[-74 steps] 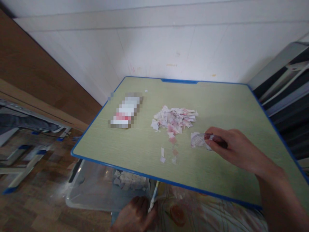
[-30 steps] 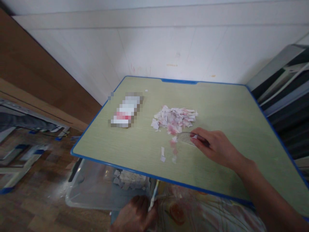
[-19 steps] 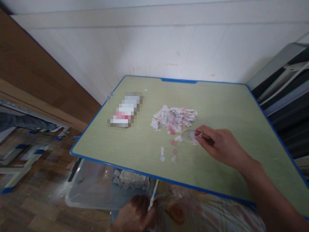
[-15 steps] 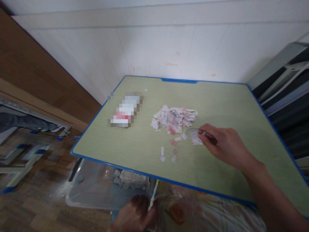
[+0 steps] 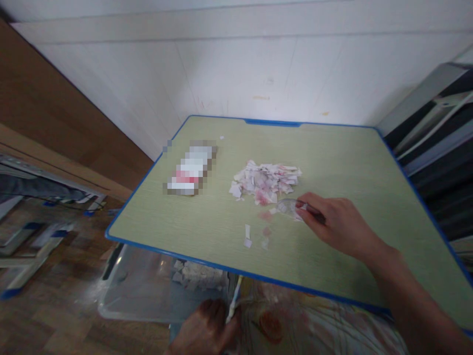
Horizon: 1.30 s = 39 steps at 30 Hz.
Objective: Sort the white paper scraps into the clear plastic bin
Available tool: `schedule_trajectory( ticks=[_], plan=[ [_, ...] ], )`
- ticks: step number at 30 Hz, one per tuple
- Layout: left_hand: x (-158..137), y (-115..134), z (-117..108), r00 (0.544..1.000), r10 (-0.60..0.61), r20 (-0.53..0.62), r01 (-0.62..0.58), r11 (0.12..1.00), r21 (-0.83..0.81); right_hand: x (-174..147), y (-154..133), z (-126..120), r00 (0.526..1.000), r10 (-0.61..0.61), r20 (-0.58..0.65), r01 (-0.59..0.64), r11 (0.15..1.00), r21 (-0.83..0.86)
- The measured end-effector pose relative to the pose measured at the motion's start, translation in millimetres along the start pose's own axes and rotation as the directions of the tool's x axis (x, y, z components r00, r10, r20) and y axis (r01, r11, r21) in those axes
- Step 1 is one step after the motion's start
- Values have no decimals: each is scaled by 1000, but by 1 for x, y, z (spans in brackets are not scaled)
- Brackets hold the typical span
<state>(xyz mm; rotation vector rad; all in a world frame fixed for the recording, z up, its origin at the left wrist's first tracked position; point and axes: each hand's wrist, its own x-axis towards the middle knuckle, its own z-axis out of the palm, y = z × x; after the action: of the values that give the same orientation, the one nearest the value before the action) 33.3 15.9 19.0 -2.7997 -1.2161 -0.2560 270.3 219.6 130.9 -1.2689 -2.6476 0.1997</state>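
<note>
My right hand point(image 5: 338, 222), closed, pinches the dark handle of a tool with a round, see-through grey head point(image 5: 287, 205). That head lies low over small paper scraps, and I cannot make out its exact kind. Just beyond it is a pile of torn white and pink paper pieces point(image 5: 266, 180). Several loose scraps point(image 5: 247, 235) are strewn nearer the front edge. Below the board, my left hand point(image 5: 209, 323) is closed on a thin white and pale-blue stick point(image 5: 234, 298), which points up toward the edge.
The pale green table point(image 5: 332, 162) has a blue rim and stands against a white wall. A pixelated white-and-red item point(image 5: 192, 170) lies on its left side. Under the front edge, a clear plastic bin point(image 5: 136, 291) holds more paper scraps point(image 5: 199, 275). Patterned cloth point(image 5: 314, 325) is beside it.
My right hand has moved slightly left with the tool, whose round head now covers scraps closer to the pile. My left hand stays put.
</note>
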Motion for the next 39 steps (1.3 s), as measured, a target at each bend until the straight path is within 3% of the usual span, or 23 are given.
schedule_trajectory(
  ticks=[10,16,24,31,39],
  plan=[
    [0,1,0,1000,-1,21,1,1000,-27,-4,10,-7,991,109,-73,-110,994,-18],
    [0,0,2,1000,6,5,-6,999,-35,-5,7,-7,998,-21,-61,27,995,96],
    [2,0,0,1000,3,-6,-3,1000,2,-5,-6,2,996,63,-57,-47,968,247],
    [0,1,3,999,-14,-33,14,1000,24,-25,-19,14,975,116,-188,-79,978,194],
    [0,2,6,999,-28,-19,28,999,38,-10,-25,16,981,179,-80,-162,971,176]
  ],
)
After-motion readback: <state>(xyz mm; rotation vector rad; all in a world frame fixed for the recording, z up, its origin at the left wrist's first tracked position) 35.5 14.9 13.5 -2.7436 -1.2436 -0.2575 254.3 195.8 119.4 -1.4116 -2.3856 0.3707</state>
